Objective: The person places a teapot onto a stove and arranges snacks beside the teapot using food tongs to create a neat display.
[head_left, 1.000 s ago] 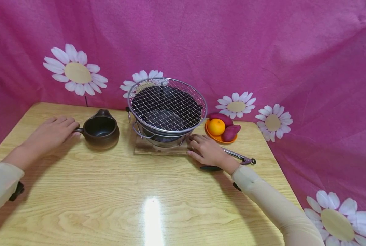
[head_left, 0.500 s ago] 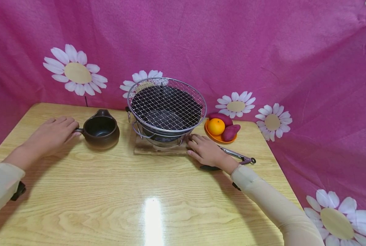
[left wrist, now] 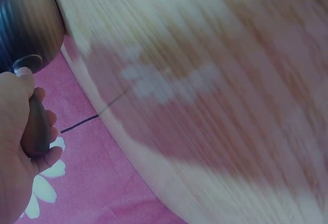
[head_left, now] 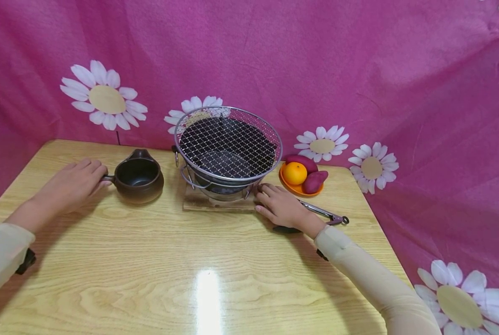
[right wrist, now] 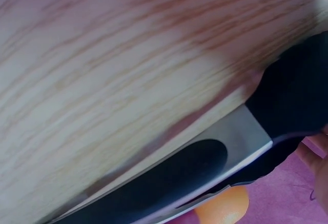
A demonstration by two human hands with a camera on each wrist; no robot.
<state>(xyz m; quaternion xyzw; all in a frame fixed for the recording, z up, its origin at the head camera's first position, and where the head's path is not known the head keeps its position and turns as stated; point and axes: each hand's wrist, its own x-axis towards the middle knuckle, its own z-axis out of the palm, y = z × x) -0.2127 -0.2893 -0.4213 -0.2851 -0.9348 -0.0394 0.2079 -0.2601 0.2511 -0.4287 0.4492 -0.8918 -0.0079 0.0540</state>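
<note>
My left hand [head_left: 73, 184] grips the short handle [left wrist: 37, 131] of a brown clay pot [head_left: 139, 191] standing at the left of the table. In the left wrist view the fingers curl round this handle. My right hand [head_left: 284, 204] is at the right end of a wooden board [head_left: 220, 206], under a round grill stove with a wire mesh [head_left: 228, 144]. Its fingertips are at the board's end, beside the stove's leg; I cannot tell whether they hold it. Tongs [head_left: 322, 212] with black tips lie partly behind this hand, and the right wrist view shows their metal arm [right wrist: 246, 129] up close.
An orange plate [head_left: 286, 182] with an orange [head_left: 294, 173] and two purple sweet potatoes [head_left: 314, 181] stands at the back right, beside the stove. A pink cloth with white daisies [head_left: 107, 98] hangs behind the wooden table [head_left: 149, 260].
</note>
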